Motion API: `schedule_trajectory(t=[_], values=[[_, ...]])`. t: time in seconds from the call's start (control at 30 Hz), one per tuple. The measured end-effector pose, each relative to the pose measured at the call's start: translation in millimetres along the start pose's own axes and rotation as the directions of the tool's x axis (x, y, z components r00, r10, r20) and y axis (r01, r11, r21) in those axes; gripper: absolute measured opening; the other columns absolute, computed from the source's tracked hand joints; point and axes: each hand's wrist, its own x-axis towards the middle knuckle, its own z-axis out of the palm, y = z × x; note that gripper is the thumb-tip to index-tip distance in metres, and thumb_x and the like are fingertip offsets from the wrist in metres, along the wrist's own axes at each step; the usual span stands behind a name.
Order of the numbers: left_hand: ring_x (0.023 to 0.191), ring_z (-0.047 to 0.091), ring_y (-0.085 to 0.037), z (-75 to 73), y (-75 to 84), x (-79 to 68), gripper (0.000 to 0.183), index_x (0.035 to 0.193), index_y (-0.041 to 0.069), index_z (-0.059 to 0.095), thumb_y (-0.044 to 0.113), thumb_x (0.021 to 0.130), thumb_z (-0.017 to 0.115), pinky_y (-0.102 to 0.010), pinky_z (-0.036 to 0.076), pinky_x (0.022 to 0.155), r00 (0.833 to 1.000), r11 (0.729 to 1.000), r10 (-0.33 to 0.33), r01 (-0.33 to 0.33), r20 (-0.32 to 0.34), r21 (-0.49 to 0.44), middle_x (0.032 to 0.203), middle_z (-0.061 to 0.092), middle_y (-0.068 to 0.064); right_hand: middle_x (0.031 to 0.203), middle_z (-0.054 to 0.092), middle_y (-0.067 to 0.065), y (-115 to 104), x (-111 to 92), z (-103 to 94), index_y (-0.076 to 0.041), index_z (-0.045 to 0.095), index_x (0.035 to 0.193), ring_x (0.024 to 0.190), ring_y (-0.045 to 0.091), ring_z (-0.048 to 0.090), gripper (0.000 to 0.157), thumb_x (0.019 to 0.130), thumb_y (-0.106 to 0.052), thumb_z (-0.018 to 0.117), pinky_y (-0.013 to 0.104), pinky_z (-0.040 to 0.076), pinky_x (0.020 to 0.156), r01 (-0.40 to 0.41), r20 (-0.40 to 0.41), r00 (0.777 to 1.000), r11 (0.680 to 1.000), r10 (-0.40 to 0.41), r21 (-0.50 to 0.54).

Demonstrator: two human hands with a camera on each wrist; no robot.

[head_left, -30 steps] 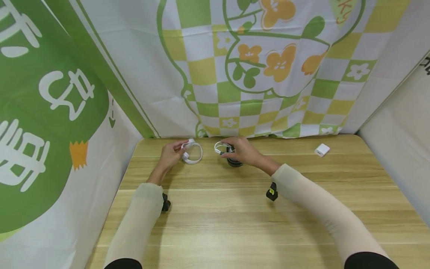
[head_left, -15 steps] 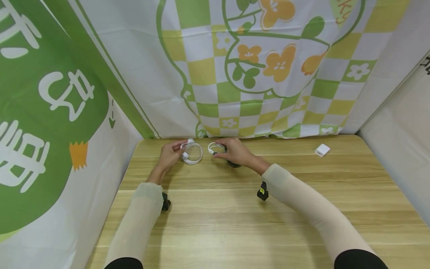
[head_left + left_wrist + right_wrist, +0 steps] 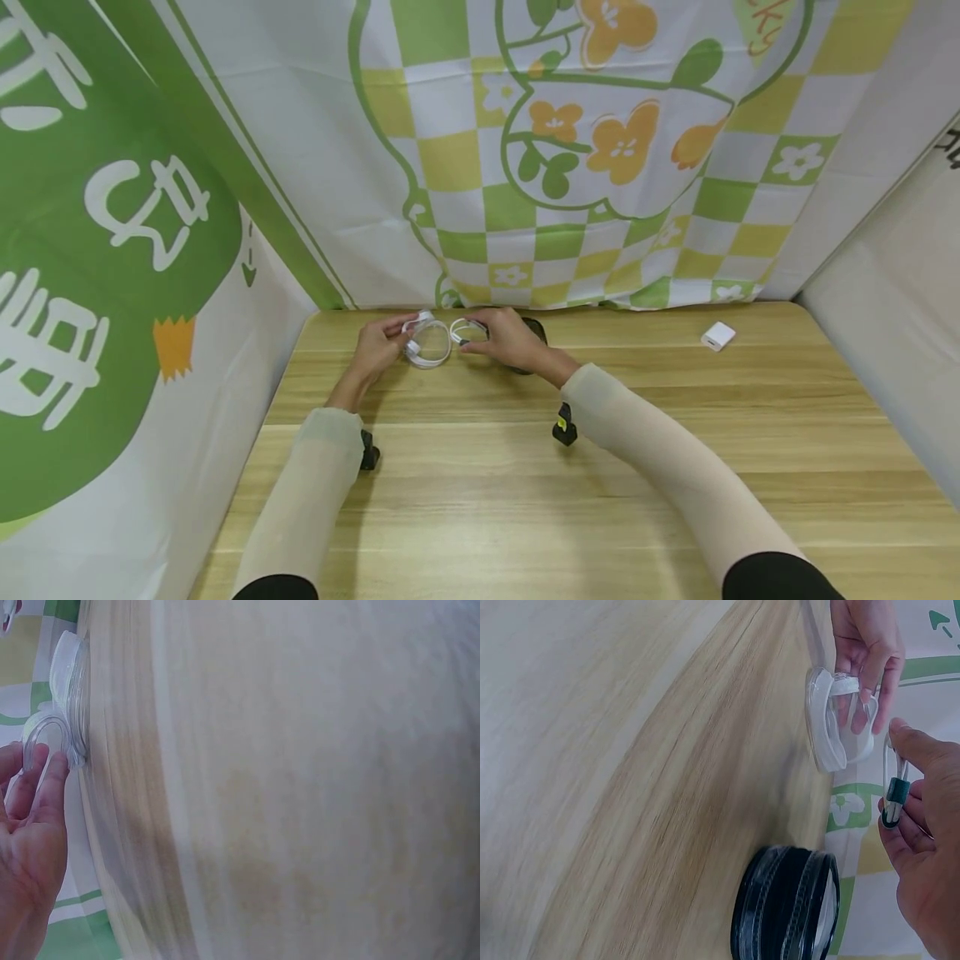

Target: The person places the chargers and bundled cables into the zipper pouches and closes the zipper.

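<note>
At the far edge of the table, my left hand (image 3: 377, 347) pinches the side of a coiled white cable (image 3: 429, 363); the coil's loops stand beside its fingertips in the left wrist view. Close to its right, my right hand (image 3: 506, 339) holds a smaller loop of white cable (image 3: 459, 328) between thumb and fingers. That loop carries a dark green band (image 3: 898, 792) in the right wrist view. The two coils are almost touching. Partly hidden behind my right hand is a round black zip case (image 3: 537, 327), whose zip and side show in the right wrist view.
A white charger plug (image 3: 718, 336) lies at the far right of the wooden table (image 3: 480, 483). A patterned cloth (image 3: 525, 250) hangs right behind the far edge, and a green and white cloth (image 3: 112, 275) hangs at the left.
My right hand has moved left with the small cable loop, from over the black case to beside the other coil. More of the case shows now. My left hand has stayed in place.
</note>
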Motion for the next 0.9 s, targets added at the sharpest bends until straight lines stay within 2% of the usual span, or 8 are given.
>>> schedule_trajectory(t=[0.2, 0.43, 0.6, 0.9], values=[[0.132, 0.062, -0.04, -0.6, -0.5, -0.2, 0.039, 0.14, -0.005, 0.065, -0.007, 0.101, 0.062, -0.013, 0.054, 0.091, 1.0, 1.0, -0.006, 0.006, 0.005, -0.002, 0.139, 0.062, -0.029, 0.108, 0.078, 0.015, -2, 10, 10.3, 0.0, 0.073, 0.13, 0.077, 0.018, 0.057, 0.051, 0.089, -0.027, 0.088, 0.036, 0.05, 0.072, -0.002, -0.001, 1.0, 1.0, 0.002, 0.012], [0.132, 0.062, -0.041, -0.9, -1.9, 0.3, 0.039, 0.14, -0.004, 0.065, -0.007, 0.101, 0.063, -0.017, 0.055, 0.094, 1.0, 1.0, -0.003, 0.003, 0.008, 0.011, 0.14, 0.062, -0.028, 0.111, 0.077, 0.018, -4, 14, 23.2, 0.002, 0.073, 0.124, 0.094, 0.033, 0.071, 0.047, 0.088, -0.022, 0.089, 0.042, 0.058, 0.083, 0.0, -0.016, 1.0, 0.999, 0.001, 0.04], [0.131, 0.063, -0.04, -1.2, -0.9, -0.5, 0.039, 0.14, -0.003, 0.065, -0.006, 0.101, 0.063, -0.016, 0.056, 0.092, 1.0, 1.0, -0.006, 0.006, 0.012, 0.03, 0.14, 0.062, -0.028, 0.117, 0.078, 0.018, -7, 18, 27.8, 0.002, 0.073, 0.125, 0.108, 0.033, 0.074, 0.05, 0.086, -0.023, 0.091, 0.044, 0.059, 0.097, -0.001, -0.028, 1.0, 1.0, 0.001, 0.01], [0.129, 0.065, -0.038, -0.8, 0.5, -1.3, 0.039, 0.141, 0.0, 0.066, -0.003, 0.102, 0.064, -0.016, 0.057, 0.091, 1.0, 0.999, -0.008, 0.007, 0.025, 0.041, 0.139, 0.064, -0.026, 0.116, 0.078, 0.015, -8, 28, 40.2, 0.002, 0.074, 0.123, 0.108, 0.031, 0.073, 0.05, 0.084, -0.022, 0.092, 0.042, 0.058, 0.099, 0.005, -0.019, 1.0, 1.0, -0.005, -0.013]])
